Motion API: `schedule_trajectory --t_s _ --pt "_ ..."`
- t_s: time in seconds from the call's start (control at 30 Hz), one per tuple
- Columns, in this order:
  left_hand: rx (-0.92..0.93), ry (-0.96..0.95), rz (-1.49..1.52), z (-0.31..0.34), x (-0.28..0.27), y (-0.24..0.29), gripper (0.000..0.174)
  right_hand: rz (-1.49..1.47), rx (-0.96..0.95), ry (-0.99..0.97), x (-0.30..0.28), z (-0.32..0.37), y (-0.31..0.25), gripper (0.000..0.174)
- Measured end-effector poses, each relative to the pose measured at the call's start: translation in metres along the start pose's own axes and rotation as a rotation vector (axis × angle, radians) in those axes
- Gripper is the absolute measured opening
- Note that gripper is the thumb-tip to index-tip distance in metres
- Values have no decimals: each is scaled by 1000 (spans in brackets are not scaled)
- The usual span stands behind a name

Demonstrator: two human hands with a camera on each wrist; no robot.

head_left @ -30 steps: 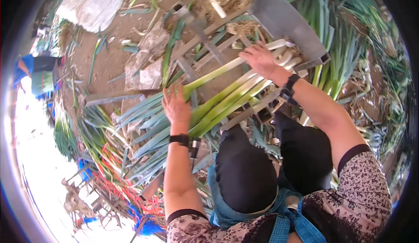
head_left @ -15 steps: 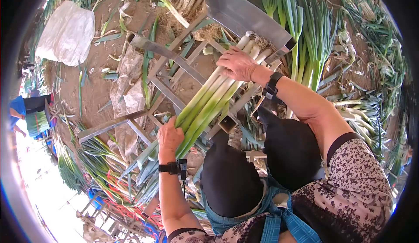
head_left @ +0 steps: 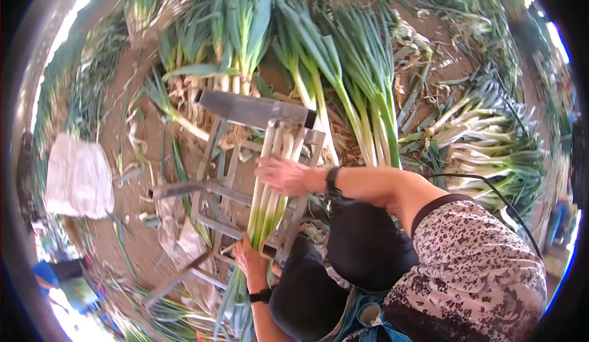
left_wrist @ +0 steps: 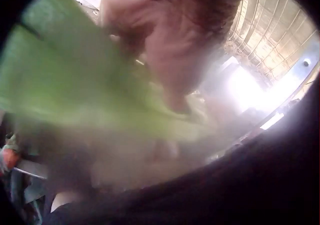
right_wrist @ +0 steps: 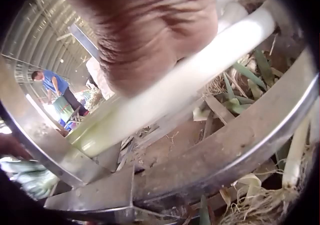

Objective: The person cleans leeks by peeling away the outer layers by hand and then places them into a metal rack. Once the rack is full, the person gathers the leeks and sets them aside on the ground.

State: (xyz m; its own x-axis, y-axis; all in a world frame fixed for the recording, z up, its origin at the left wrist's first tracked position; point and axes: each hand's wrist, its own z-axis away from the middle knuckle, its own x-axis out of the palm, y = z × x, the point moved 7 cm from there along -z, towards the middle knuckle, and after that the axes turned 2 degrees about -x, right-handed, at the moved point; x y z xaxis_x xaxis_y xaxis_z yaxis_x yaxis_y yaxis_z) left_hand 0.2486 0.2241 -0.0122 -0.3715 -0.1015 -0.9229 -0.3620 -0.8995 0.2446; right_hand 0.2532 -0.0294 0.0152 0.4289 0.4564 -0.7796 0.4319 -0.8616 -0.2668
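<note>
A narrow bundle of leeks (head_left: 265,210) lies along a metal frame (head_left: 240,158), its root ends up against a metal trough (head_left: 257,110). My right hand (head_left: 282,175) holds the white shafts from above, its fingers across them. In the right wrist view, its palm (right_wrist: 155,45) covers part of a white leek shaft (right_wrist: 195,67). Lower down, my left hand (head_left: 250,259) grips the bundle where the green leaves begin. The left wrist view is blurred; fingers (left_wrist: 175,50) press against a green leek (left_wrist: 65,75) there.
More leeks (head_left: 368,84) lie beyond the trough, and a pile of them (head_left: 491,151) is at the right. A white sack (head_left: 78,176) lies on the dirt at the left. Bars of the frame (head_left: 178,280) stick out near my left hand. A person (right_wrist: 55,87) stands in the background.
My left hand has gone from lying spread on the leaves to gripping the bundle. The leeks are drawn together more tightly. The head view has turned, so the bundle now points nearly straight up.
</note>
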Motion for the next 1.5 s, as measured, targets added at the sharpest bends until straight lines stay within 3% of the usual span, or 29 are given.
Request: schedule_trajectory --t_s 0.07,0.13,0.17,0.2,0.23,0.27,0.33,0.4,0.47,0.57,0.67,0.77,0.8,0.87,0.93,0.97,1.0,1.03,1.07,1.1,1.13,1.17,1.23,1.27,1.3,1.33,1.4,1.47,1.5 --pt "87 84 30 -1 -5 6 58 -305 106 -11 -36 28 5 13" --pt "145 167 70 -2 -10 11 54 -232 397 72 -70 81 36 16" --pt "126 152 76 -4 -9 8 50 -236 649 109 -71 118 64 11" --pt "108 136 81 -7 -6 7 47 -360 1036 336 -72 160 93 14" --pt "116 138 39 -10 -5 7 46 -271 1282 198 -76 182 114 27" --pt "118 137 35 -12 -1 -1 46 -218 1278 182 -62 206 137 34" --pt "56 -75 -94 -21 21 -23 64 -275 1452 108 -34 219 174 40" --pt "66 -87 -69 -21 15 -14 64 -397 1495 -21 -8 204 205 47" --pt "108 -21 -14 -17 7 -5 63 -244 1485 -255 12 178 229 56" --pt "56 -27 12 -10 3 1 66 -94 1391 -343 35 159 241 47" --pt "9 -8 35 -7 2 0 69 -155 1488 -384 31 161 244 30" --pt "3 24 74 -7 5 -2 71 -408 1419 -387 -25 190 202 41" --pt "2 33 86 -8 5 -2 71 -384 1408 -478 -32 222 190 50" --pt "-30 8 64 -9 8 -5 70 -627 1407 -654 -43 293 152 47" --pt "-12 24 55 -11 10 -7 69 -1284 1690 -298 -69 288 111 38" --pt "-30 -17 29 -12 12 -10 67 -1208 1647 -236 -78 271 118 30" --pt "-42 -52 2 -14 13 -9 66 -1292 1556 -106 -40 298 145 30" --pt "-58 -18 9 -11 12 -10 62 -1346 1753 48 -52 263 147 32" --pt "-36 1 46 -8 5 -4 58 -1229 1769 34 -48 246 159 32" --pt "-4 25 90 -5 1 2 55 -881 1762 -16 -57 233 166 34" --pt "43 91 139 1 6 -10 63 -523 1770 -86 -74 212 167 37" --pt "7 101 149 0 15 -21 70 -376 1563 -177 -56 227 194 36" --pt "2 215 73 -14 35 -31 73 -360 1526 -180 -96 204 181 35" --pt "92 209 -17 -13 34 -23 49 -409 1526 -37 -121 197 169 36" --pt "176 199 -117 -9 32 -17 28 -514 1564 -40 -163 176 143 38" --pt "259 186 -227 -5 35 -15 20 -528 1520 -6 -182 182 137 39" --pt "217 198 -183 -9 51 -32 23 -499 1534 18 -243 178 104 38" --pt "182 194 -152 -11 47 -29 27 -336 1421 -8 -292 180 76 38" --pt "42 76 -160 -14 46 -27 31 -330 1400 5 -312 186 62 38"
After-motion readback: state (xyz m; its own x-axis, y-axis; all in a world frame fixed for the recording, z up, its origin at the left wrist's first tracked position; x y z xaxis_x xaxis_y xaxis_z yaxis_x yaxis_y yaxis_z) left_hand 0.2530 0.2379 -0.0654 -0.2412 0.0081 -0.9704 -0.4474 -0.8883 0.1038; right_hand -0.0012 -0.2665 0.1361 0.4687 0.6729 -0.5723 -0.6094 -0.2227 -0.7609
